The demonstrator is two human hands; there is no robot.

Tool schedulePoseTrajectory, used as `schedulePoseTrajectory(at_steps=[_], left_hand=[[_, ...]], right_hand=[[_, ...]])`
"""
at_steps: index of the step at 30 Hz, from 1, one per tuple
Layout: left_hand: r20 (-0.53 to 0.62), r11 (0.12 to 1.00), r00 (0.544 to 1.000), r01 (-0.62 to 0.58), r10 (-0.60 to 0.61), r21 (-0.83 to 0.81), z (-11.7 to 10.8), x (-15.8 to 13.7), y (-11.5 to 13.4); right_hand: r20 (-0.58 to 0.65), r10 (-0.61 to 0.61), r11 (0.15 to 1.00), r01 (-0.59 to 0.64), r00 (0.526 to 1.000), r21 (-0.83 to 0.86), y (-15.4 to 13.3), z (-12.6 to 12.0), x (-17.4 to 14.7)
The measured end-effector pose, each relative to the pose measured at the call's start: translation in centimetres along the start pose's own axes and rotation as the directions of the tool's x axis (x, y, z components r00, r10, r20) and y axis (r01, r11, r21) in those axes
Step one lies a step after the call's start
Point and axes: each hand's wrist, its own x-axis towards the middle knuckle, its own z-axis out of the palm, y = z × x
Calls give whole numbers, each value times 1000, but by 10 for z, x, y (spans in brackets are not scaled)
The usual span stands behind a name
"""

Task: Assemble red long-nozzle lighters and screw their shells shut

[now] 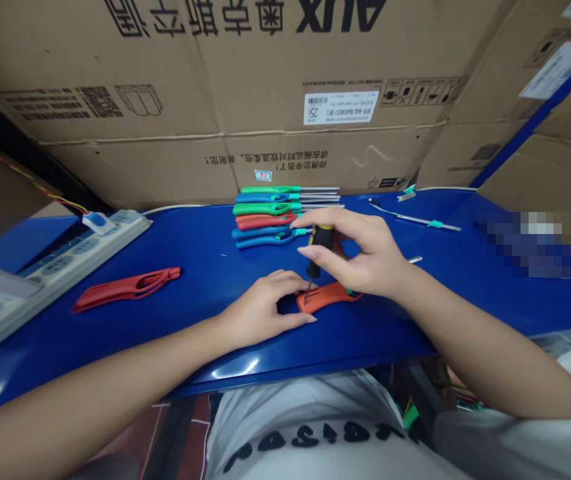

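An orange long-necked lighter (329,297) lies flat on the blue tabletop. My left hand (265,308) steadies its handle end between thumb and fingers. In my right hand (365,250) is a black and yellow screwdriver (314,263), held nearly upright with its tip on the orange handle. Part of the lighter and its trigger end are hidden under my right hand; a metal tube end (416,260) shows beyond the wrist. Behind, several lighters in green, blue and red lie in a stack-like row, such as a green lighter (262,209). A red handle shell (128,289) rests at the left.
A white power strip (65,273) with plugs runs along the left. A metal tube with a wire and green part (428,223) lies at the back right, near a blurred-out patch (525,243). A large cardboard box (165,100) walls off the back.
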Motion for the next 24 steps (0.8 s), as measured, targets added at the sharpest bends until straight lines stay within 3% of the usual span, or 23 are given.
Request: schedulePoseTrajectory(at_steps=[3,10,12,15,17,19,22,24], left_hand=[[-11,1000,1000,-3,3,-1,1,0,-1],[0,1000,1000,-9,9,-2,0,1,1],[-3,1000,1000,-7,7,2,0,1,0],[-9,1000,1000,-11,11,5,1,0,-2],[-9,1000,1000,-8,8,4,1,0,-2],[-5,1000,1000,-2,2,6,0,0,0],[3,1000,1000,0,0,5,-1,1,1],[0,1000,1000,-2,2,2,-1,0,1]], right_hand=[[-106,-102,985,86,989,-151,2,-1,-2],[167,95,967,-131,981,217,-6,-4,2],[75,69,984,-80,995,159,-5,-2,2],[-124,-104,991,93,987,-95,-3,-1,0],[-138,-193,972,170,971,-164,-3,0,-2],[-73,-146,988,141,987,-69,-5,-1,-2],[63,3,991,-11,998,131,-8,0,0],[43,19,991,-25,999,135,-7,1,1]])
